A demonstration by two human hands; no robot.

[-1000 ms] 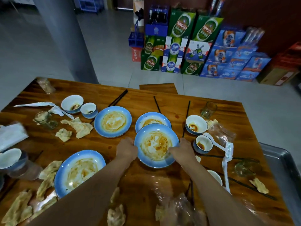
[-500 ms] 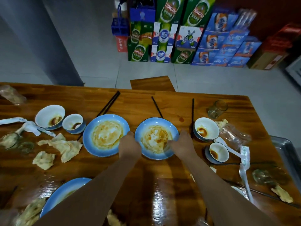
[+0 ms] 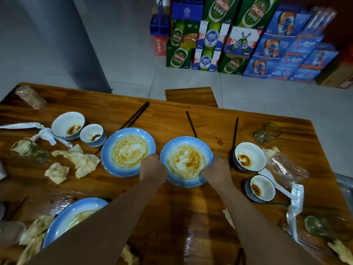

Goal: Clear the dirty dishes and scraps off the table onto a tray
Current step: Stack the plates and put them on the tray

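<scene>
Stacked against the back wall were green cardboard beer cases (image 3: 219, 8) reading TSINGTAO, white-and-blue cases (image 3: 210, 38) marked LAOSHAN, and blue cartons (image 3: 275, 50) whose print was too blurry to read, all sitting on a grey tiled floor (image 3: 124, 44) next to a grey pillar (image 3: 63, 39). Closer in was a glossy brown wooden table (image 3: 191, 207), pretty messy honestly.

Both hands were gripping the sauce-smeared blue-rimmed round plate (image 3: 186, 161): left hand (image 3: 152, 170) curled on its left edge, right hand (image 3: 216, 172) on its right edge, thumb over the rim. Just left of the left fingers sat a second smeared blue plate (image 3: 128, 151), touching or nearly so. Right of the right fingers were two white bowls with brown sauce (image 3: 250, 156), a clear plastic bag (image 3: 284, 167) and an empty drinking glass (image 3: 267, 133). Beyond the fingers lay black chopsticks (image 3: 234, 137). Crumpled beige napkins (image 3: 80, 161) lay far left, and a metal tray edge (image 3: 345, 186) peeked in at the far right.
</scene>
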